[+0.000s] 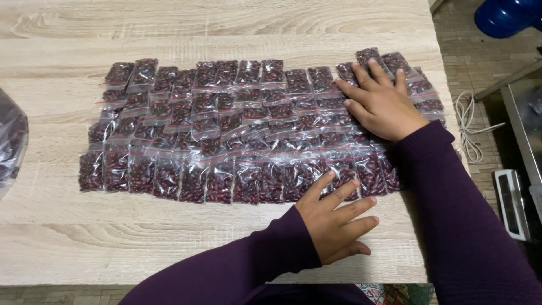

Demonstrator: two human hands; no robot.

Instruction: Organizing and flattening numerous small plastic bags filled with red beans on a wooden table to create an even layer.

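Right hand (381, 104), upper right of the frame: flat, palm down, fingers spread a little, resting on the small clear bags of red beans (248, 130) at the right end of the spread. Fingertips on the topmost bags there, thumb lying across a bag further left. Gripping nothing, only pressing on top.

Left hand (336, 217), lower centre of the frame: open and flat too, fingers apart and pointing to the upper right. Uppermost fingertips touching the lower edge of the nearest row of bags; lowest fingers and palm on the bare table (68, 243). Holding nothing.

Both arms in dark purple sleeves (451, 226), coming in from the bottom and lower right of the frame.

Between and beyond the hands: the bags laid in overlapping rows, like shingles, across the middle of the frame from centre left to right, each with a red strip along its seal. Nearest row the largest-looking and fully shown, rows above half covered by the ones below.

Further out: a light wood-grain table under all of it. At the left edge, part of a larger clear plastic bag (11, 141) with dark contents. Off the table on the right, a coiled white cable (468, 127) on the floor, a white device (511, 203) below it, and a blue rounded object (505, 17) in the upper right corner.
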